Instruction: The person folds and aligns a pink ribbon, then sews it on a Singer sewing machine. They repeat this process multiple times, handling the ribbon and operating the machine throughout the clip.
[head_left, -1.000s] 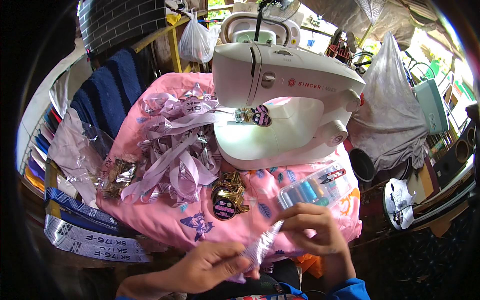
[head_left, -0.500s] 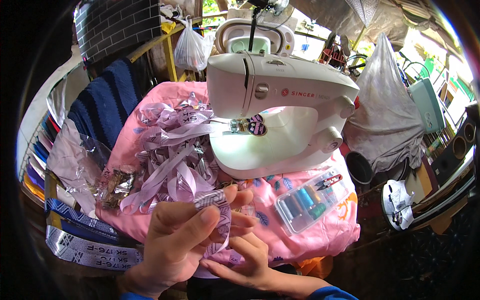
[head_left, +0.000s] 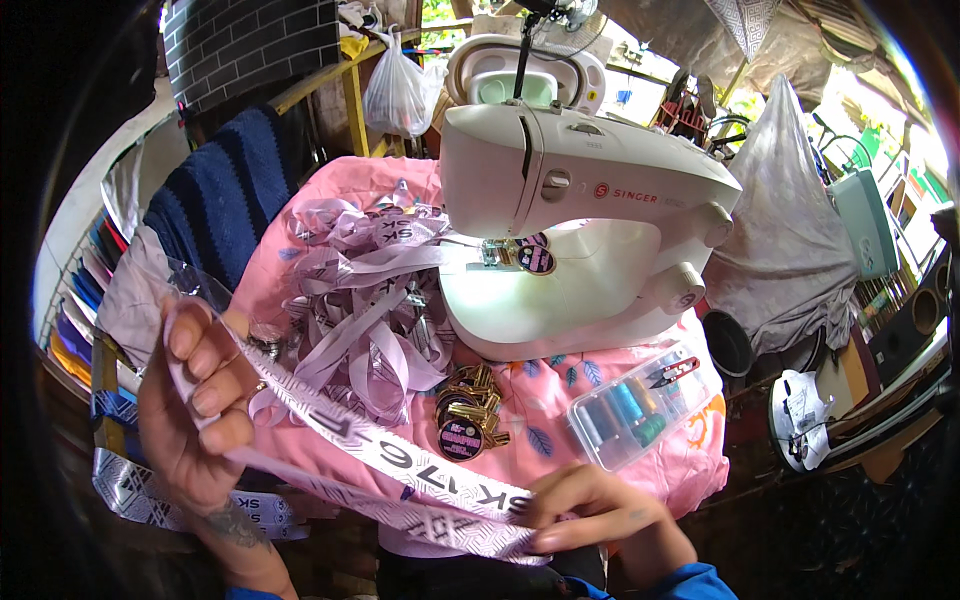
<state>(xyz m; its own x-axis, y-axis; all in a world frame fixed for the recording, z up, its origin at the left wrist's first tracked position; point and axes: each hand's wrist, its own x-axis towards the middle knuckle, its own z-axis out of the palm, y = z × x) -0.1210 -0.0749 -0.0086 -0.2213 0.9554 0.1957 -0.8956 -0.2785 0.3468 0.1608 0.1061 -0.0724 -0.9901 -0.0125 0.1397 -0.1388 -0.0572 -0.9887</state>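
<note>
**Ribbon stretched between both hands**

We hold a printed lilac ribbon (head_left: 400, 460) taut at the near edge: left hand (head_left: 195, 400) fingers curled around its left end, right hand (head_left: 600, 515) fingers pinching its right end. Beyond lie a ribbon pile (head_left: 370, 300), medals (head_left: 468, 415) and a white sewing machine (head_left: 580, 230) on the pink-covered counter (head_left: 640, 480).

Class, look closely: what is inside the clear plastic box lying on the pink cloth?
Inside the clear plastic box lie several thread spools in blue and green and a small red-handled snip. Anything beneath the spools is covered and cannot be seen.

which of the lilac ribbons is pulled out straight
The printed ribbon stretched between the left hand and right hand; the others lie tangled in a heap beside the sewing machine.
</note>
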